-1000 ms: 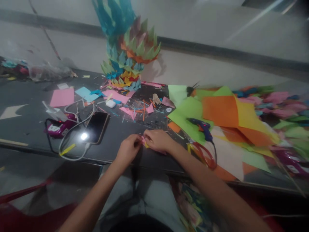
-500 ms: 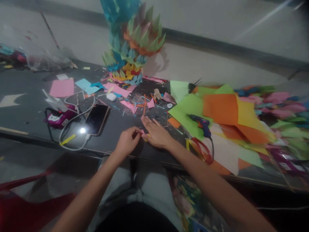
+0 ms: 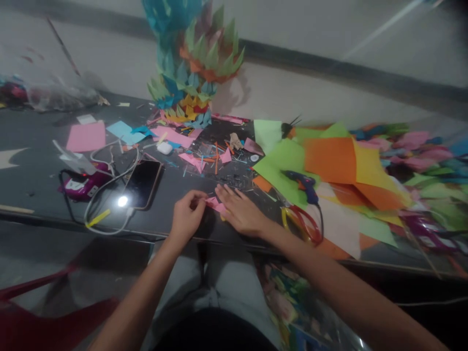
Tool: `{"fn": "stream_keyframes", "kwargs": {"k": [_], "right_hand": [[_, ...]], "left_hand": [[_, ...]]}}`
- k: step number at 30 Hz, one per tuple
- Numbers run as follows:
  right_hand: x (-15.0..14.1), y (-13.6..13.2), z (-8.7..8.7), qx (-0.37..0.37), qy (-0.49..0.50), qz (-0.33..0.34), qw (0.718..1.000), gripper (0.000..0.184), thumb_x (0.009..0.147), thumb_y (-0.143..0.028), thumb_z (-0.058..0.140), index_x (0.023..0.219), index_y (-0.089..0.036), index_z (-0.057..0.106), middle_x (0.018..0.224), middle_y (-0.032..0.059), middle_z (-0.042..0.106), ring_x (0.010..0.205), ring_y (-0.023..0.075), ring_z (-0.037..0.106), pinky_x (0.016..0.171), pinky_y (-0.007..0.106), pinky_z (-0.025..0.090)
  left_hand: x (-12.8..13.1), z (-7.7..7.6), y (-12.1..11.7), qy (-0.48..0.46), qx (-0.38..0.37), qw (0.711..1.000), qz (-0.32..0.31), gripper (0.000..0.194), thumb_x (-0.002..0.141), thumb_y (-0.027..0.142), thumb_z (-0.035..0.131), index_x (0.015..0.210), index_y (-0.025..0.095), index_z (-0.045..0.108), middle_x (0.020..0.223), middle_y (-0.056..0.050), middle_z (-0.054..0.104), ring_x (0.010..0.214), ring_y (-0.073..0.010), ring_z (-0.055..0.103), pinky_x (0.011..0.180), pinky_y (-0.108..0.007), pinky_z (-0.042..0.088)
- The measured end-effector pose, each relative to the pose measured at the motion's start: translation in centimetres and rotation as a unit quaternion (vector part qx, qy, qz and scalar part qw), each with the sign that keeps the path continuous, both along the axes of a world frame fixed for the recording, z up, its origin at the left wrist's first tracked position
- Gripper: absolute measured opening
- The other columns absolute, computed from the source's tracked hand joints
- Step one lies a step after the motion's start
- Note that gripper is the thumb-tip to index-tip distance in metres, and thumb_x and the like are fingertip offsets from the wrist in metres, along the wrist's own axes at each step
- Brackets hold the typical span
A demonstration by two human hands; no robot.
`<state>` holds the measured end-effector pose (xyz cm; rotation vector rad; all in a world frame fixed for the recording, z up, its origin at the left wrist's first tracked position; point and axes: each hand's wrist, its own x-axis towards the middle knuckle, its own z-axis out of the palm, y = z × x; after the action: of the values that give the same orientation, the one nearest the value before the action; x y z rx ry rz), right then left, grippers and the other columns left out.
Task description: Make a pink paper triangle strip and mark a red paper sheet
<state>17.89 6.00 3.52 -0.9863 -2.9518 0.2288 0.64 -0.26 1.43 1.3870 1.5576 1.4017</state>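
Observation:
A small pink paper piece (image 3: pixel 215 204) lies on the dark table (image 3: pixel 44 190) near its front edge. My left hand (image 3: pixel 185 218) pinches the left end of it with thumb and fingers. My right hand (image 3: pixel 239 210) lies flat on the table with fingers stretched out, pressing on the right part of the pink paper. A tall stack of folded coloured paper points (image 3: pixel 190 68) rises at the back of the table.
A phone (image 3: pixel 143 184) with a white cable lies left of my hands, next to a purple device (image 3: pixel 82 185). A blue glue gun (image 3: pixel 303 186) and red-handled scissors (image 3: pixel 303 226) lie on the right among green, orange and yellow paper sheets (image 3: pixel 329 161). Scraps litter the middle.
My right hand has gone from curled over the paper to lying flat with fingers spread. The left hand keeps its pinch on the pink piece. The view shifted slightly.

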Motion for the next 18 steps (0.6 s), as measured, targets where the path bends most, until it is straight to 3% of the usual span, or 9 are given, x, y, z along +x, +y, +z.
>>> {"fn": "stream_keyframes", "kwargs": {"k": [8, 12, 18], "right_hand": [[-0.4, 0.2, 0.3, 0.028, -0.010, -0.012, 0.999, 0.067, 0.090, -0.056, 0.023, 0.144, -0.016, 0.015, 0.149, 0.0086, 0.015, 0.137, 0.0259, 0.009, 0.109, 0.048, 0.015], [-0.4, -0.2, 0.6, 0.015, -0.009, -0.021, 1.000, 0.064, 0.090, -0.056, 0.020, 0.143, -0.019, 0.017, 0.149, 0.0070, 0.019, 0.136, 0.0266, 0.013, 0.108, 0.048, 0.019], [-1.0, 0.0, 0.5, 0.014, 0.000, -0.047, 0.999, 0.077, 0.084, -0.067, 0.024, 0.143, -0.017, 0.017, 0.149, 0.0093, 0.017, 0.137, 0.0286, 0.009, 0.108, 0.050, 0.016]], "left_hand": [[-0.2, 0.0, -0.1, -0.059, -0.005, 0.998, 0.028, 0.014, 0.077, 0.026, 0.052, 0.082, 0.017, 0.061, 0.075, -0.001, 0.066, 0.066, -0.0133, 0.061, 0.066, -0.024, 0.047], [-0.1, 0.1, -0.1, -0.054, -0.017, 0.998, 0.032, 0.013, 0.077, 0.025, 0.052, 0.082, 0.017, 0.060, 0.074, -0.001, 0.065, 0.065, -0.0127, 0.060, 0.065, -0.024, 0.047], [-0.2, 0.2, -0.2, -0.045, -0.019, 0.998, 0.032, 0.013, 0.077, 0.026, 0.052, 0.081, 0.017, 0.060, 0.076, -0.001, 0.065, 0.066, -0.0127, 0.060, 0.065, -0.024, 0.046]]}}
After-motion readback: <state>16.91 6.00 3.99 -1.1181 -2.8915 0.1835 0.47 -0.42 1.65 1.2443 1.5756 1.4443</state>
